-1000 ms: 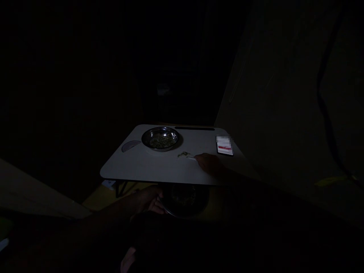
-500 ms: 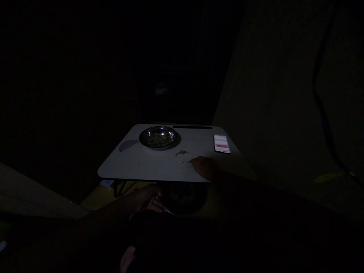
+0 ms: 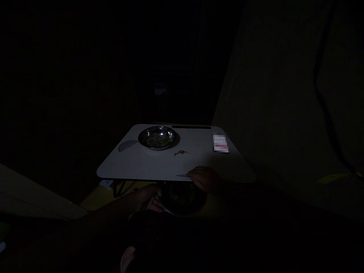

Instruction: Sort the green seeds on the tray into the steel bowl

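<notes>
Just below the table's near edge, my left hand (image 3: 152,195) is closed on the left rim of a dark metal bowl (image 3: 184,208), which has greenish bits in it. My right hand (image 3: 203,178) is at the near edge of the white table, above the bowl. Its fingers pinch a thin pale strip (image 3: 182,175) that points left; its exact kind is too dark to tell. Beyond it, a small heap of green and pale bits (image 3: 182,153) lies on the tabletop. A shiny steel bowl (image 3: 157,146) farther back holds more chopped-looking green bits.
The white folding table (image 3: 136,167) has a dark slot (image 3: 191,127) along its far edge. A clear half-round protractor (image 3: 127,145) lies left of the steel bowl. At the right is a phone (image 3: 220,143) with a lit, blurred screen. A wall (image 3: 273,113) rises on the right; the surroundings are very dark.
My right hand has drawn back toward the table's near edge with the pale strip, toward the lower bowl. My left hand and the lower bowl have stayed nearly still.
</notes>
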`<state>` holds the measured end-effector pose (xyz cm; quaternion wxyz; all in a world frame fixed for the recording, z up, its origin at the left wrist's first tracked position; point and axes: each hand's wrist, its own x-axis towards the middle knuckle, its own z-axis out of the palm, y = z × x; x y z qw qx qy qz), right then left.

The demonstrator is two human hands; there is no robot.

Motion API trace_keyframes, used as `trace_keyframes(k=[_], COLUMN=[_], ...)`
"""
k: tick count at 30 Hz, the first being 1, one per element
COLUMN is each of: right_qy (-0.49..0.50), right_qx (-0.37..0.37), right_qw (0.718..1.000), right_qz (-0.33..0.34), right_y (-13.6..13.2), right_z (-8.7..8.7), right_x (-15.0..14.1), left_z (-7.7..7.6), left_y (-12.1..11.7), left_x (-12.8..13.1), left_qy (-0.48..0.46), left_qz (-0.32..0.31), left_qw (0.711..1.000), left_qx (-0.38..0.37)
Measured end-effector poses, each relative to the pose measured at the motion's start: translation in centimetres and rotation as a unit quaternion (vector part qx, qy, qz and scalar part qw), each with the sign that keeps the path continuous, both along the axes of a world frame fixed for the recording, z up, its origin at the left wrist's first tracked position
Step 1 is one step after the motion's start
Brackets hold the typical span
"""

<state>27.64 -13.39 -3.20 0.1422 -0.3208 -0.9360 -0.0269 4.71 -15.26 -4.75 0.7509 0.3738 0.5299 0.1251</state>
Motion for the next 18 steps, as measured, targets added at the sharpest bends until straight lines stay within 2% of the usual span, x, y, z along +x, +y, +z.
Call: trace_keyframes(k=[12, 18], right_qy=[0.006, 0.007], right_qx=[-0.011, -0.014], right_qw=[0.999, 1.000], right_qz=[0.031, -0.019], right_y=[-1.4, -0.5], right_z=[0.4, 0.5], right_x=[-0.4, 0.2], left_z=[-0.2, -0.4], left_y=[0.1, 0.2], left_x=[0.0, 0.0], left_qy=[-0.003, -0.006], left_qz=[-0.004, -0.004], left_qw=[1.000, 1.000], left_qx=[-0.002, 0.002])
